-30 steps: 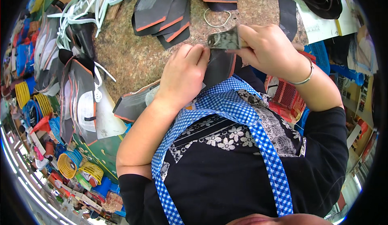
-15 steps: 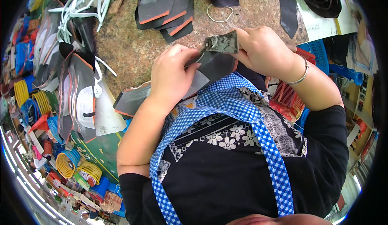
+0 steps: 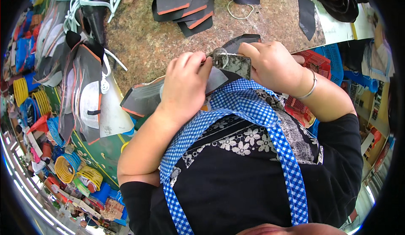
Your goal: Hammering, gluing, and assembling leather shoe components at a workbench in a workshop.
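Observation:
My left hand (image 3: 185, 83) is closed on a dark grey shoe-upper piece (image 3: 145, 97) with an orange edge and a paler patch. The piece lies along the near edge of the table, its left end sticking out past my wrist. My right hand (image 3: 274, 64) grips a worn, blocky grey metal tool (image 3: 235, 66) with a flat rectangular face. The tool is against the piece, close to my left fingertips; its handle is hidden in my hand. Behind it, a dark end of the material (image 3: 242, 43) rises. My left fingers cover part of the piece.
Several similar orange-edged pieces (image 3: 181, 0) are stacked on the mottled tabletop (image 3: 139, 45). Nearby lie a white elastic loop (image 3: 240, 17) and a loose black piece (image 3: 307, 17). White straps (image 3: 90, 0) and more uppers (image 3: 88, 95) hang at left. Red (image 3: 316, 64) and blue baskets (image 3: 334, 62) stand right.
The dark end of the piece now shows raised behind the metal tool. The tool has tilted and moved slightly down, while my left hand has shifted a little right over the piece.

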`<move>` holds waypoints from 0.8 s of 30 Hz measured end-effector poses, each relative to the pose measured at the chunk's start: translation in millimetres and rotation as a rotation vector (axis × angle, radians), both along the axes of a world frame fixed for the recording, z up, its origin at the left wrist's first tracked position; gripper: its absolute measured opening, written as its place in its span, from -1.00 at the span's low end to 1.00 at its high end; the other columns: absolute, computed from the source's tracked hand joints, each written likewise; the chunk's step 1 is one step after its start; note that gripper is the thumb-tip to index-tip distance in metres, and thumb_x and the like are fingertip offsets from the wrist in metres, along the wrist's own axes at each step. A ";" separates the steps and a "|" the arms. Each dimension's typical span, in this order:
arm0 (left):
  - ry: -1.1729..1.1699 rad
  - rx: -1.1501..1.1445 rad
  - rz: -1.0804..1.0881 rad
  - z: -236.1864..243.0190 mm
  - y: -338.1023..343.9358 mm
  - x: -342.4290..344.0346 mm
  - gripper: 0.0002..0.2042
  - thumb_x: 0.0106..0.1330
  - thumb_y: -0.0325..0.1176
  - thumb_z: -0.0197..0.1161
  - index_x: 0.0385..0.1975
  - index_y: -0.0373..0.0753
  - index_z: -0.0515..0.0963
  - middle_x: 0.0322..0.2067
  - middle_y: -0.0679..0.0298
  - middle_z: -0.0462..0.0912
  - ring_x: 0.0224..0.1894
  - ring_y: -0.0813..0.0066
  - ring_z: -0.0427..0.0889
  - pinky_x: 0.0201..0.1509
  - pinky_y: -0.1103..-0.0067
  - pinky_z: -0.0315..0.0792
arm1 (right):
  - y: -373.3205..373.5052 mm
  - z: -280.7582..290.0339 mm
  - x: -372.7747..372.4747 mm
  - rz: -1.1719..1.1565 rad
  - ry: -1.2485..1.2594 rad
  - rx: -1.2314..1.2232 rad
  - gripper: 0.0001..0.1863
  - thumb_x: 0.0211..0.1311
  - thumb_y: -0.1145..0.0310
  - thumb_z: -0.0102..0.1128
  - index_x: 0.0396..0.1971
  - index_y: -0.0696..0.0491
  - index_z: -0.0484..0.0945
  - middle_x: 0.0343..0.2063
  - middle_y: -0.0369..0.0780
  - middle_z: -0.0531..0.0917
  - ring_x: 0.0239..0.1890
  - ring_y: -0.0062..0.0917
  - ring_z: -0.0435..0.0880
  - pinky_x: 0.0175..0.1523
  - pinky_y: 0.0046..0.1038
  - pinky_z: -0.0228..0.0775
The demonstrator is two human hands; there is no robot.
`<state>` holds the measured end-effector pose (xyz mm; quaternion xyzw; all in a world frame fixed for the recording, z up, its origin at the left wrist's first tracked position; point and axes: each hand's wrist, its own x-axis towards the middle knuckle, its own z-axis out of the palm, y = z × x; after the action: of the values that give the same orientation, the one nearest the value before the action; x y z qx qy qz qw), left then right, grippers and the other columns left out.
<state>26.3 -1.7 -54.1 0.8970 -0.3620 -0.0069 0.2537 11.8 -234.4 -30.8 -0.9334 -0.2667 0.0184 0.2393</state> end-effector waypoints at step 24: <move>-0.001 -0.138 0.030 -11.9 56.6 -4.9 -0.82 0.04 -0.48 0.36 -0.33 -0.25 0.61 -0.33 0.23 0.56 -0.27 0.19 0.55 -0.18 0.40 0.46 | 40.7 -4.4 0.1 0.095 0.022 0.026 -0.71 0.12 0.26 0.29 -0.41 0.12 0.40 -0.67 -0.12 0.55 -0.58 -0.18 0.62 -0.46 -0.23 0.44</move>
<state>21.4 54.9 -65.9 0.8826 -0.3484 0.0223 0.3150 11.9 -193.7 -35.2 -0.9162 -0.3084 0.0365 0.2532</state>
